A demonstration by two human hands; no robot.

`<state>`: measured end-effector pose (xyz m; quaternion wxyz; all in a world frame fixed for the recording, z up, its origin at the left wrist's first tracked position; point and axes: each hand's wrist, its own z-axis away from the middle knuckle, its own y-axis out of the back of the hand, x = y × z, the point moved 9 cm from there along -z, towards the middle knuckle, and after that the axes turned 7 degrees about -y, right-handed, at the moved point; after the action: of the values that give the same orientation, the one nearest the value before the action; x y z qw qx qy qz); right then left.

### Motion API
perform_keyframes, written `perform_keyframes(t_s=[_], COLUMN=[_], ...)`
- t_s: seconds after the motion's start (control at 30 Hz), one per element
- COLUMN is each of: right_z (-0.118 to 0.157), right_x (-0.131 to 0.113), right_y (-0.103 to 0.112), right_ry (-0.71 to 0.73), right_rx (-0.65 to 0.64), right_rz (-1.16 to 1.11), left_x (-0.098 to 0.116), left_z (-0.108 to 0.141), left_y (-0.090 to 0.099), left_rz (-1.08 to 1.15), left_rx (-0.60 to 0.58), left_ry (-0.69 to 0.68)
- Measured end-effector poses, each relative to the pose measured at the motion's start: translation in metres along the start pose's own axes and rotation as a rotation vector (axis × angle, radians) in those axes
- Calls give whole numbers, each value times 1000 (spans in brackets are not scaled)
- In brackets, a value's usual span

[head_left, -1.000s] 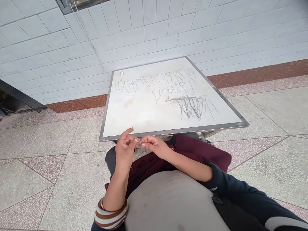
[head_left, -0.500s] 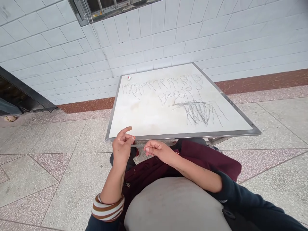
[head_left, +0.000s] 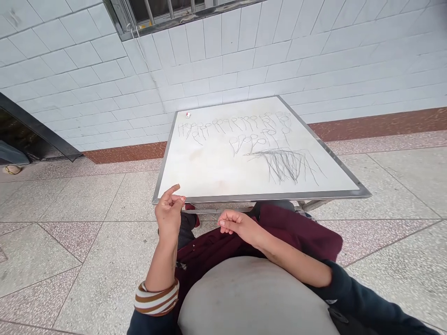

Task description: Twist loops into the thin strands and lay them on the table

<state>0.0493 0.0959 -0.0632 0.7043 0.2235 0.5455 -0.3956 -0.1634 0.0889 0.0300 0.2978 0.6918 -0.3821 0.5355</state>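
My left hand (head_left: 169, 215) is near the table's front left edge, thumb and index finger pinched together and another finger raised. A very thin wire (head_left: 192, 205) shows faintly at its fingertips and runs toward my right hand (head_left: 238, 225). My right hand is closed in a pinch above my lap, apart from the left; the strand at its fingertips is too fine to see clearly. On the white table (head_left: 199, 174) lies a loose bundle of thin dark wires (head_left: 284, 163). Behind it, several wires with looped ends (head_left: 244, 122) lie in rows.
A small red and white object (head_left: 188, 115) sits at the table's back left corner. The table has a metal rim and stands against a white tiled wall (head_left: 209, 70) below a barred window (head_left: 171, 9). Maroon cloth (head_left: 296, 228) covers my lap. A person's foot (head_left: 12, 170) shows far left.
My hands have moved farther apart: the left a little to the left, the right slightly to the right. The strand between them is fainter now. The view has shifted slightly.
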Motion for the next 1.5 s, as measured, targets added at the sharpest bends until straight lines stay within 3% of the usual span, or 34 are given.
perform_keyframes(t_s=[0.1, 0.2, 0.33, 0.47, 0.7, 0.87, 0.97, 1.13, 1.33, 1.5], right_z=[11, 24, 23, 18, 19, 21, 24, 31, 36, 25], right_x=[4, -22, -67, -83, -74, -67, -62, -57, -44, -30], right_y=[21, 41, 12, -20, -22, 4, 23, 35, 40, 64], right_ry=[-19, 91, 282, 418, 453, 354, 264, 219, 214, 184], right_rx=[116, 320, 248, 194, 187, 262, 328, 375, 341, 364], right_rz=[88, 190, 429, 560, 655, 508, 400, 364, 304, 132], left_x=[-1, -3, -4, -3, 5, -1, -1, -6, -11, -26], left_z=[3, 13, 35, 51, 51, 47, 48, 59, 65, 69], left_y=[11, 1, -27, -45, -37, -40, -33, -31, -33, -29], left_rz=[9, 21, 84, 157, 150, 18, 17, 120, 155, 159], left_rx=[48, -26, -121, -165, -46, -208, -239, -202, -102, -96], left_ry=[23, 89, 170, 231, 135, 201, 198, 243, 228, 277])
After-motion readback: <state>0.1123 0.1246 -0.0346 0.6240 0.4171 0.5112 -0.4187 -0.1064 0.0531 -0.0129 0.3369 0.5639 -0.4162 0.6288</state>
